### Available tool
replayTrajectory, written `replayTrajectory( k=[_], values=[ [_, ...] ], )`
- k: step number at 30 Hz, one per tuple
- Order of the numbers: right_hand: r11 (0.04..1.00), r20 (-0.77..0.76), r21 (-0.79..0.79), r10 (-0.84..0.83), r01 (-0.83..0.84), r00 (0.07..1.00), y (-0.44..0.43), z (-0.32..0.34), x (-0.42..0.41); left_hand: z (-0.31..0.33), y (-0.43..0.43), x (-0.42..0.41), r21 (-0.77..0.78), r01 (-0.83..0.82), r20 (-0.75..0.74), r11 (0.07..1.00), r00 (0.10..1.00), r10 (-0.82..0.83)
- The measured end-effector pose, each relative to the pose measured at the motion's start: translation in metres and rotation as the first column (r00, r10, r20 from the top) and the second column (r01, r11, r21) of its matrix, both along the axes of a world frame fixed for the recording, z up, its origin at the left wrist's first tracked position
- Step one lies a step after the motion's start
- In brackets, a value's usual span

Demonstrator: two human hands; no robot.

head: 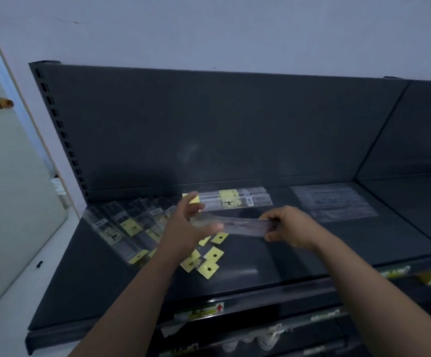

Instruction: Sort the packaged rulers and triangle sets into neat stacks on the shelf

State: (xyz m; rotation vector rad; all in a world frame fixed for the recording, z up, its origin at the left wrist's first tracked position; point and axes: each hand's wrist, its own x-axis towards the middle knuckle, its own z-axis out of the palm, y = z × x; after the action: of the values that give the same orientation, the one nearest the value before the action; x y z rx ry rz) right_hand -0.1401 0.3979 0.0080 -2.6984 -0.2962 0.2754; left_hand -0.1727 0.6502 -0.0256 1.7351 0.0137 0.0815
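Observation:
A clear packaged ruler [242, 226] is held level above the dark shelf [273, 264]. My right hand [290, 226] pinches its right end. My left hand [187, 224] is at its left end, blurred, fingers extended around it. Under and left of my left hand, several packaged rulers [127, 228] with yellow header cards lie fanned out untidily. Behind the hands, a stack of packaged rulers [235, 199] lies crosswise near the back panel. A stack of clear triangle set packs [334, 203] lies at the right.
The shelf's dark back panel [222, 130] rises behind. A pale door [6, 176] with a brass knob stands at the left. Lower shelves with labels and goods [260, 338] show below the front edge. Another shelf section [415, 202] adjoins at the right.

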Motion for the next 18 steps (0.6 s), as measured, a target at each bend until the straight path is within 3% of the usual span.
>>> replayTrajectory(
  k=[3, 6, 9, 13, 16, 18],
  values=[
    [0.994, 0.025, -0.109, 0.011, -0.008, 1.000, -0.010, -0.002, -0.005, -0.009, -0.025, 0.003, 0.329, 0.145, -0.020, 0.933, 0.989, -0.147],
    [0.994, 0.043, -0.111, 0.017, -0.012, 0.999, -0.019, -0.009, -0.008, -0.012, -0.044, 0.005, 0.523, 0.194, -0.024, 0.830, 0.977, -0.213],
    [0.996, 0.055, -0.083, 0.023, -0.019, 0.998, -0.030, -0.023, -0.009, -0.016, -0.054, 0.008, 0.578, 0.258, -0.116, 0.774, 0.965, -0.235],
    [0.993, 0.126, -0.115, -0.025, 0.039, 0.992, -0.052, -0.045, -0.008, -0.027, -0.061, 0.009, 0.594, 0.187, -0.082, 0.783, 0.982, -0.172],
    [0.983, 0.092, 0.155, -0.108, 0.093, 0.990, -0.068, -0.059, -0.005, -0.033, -0.057, 0.003, 0.593, 0.072, -0.061, 0.802, 0.997, -0.045],
    [0.920, 0.074, 0.380, -0.131, 0.093, 0.989, -0.070, -0.068, -0.005, -0.036, -0.057, -0.001, 0.553, -0.007, -0.047, 0.833, 0.998, 0.039]
  ],
)
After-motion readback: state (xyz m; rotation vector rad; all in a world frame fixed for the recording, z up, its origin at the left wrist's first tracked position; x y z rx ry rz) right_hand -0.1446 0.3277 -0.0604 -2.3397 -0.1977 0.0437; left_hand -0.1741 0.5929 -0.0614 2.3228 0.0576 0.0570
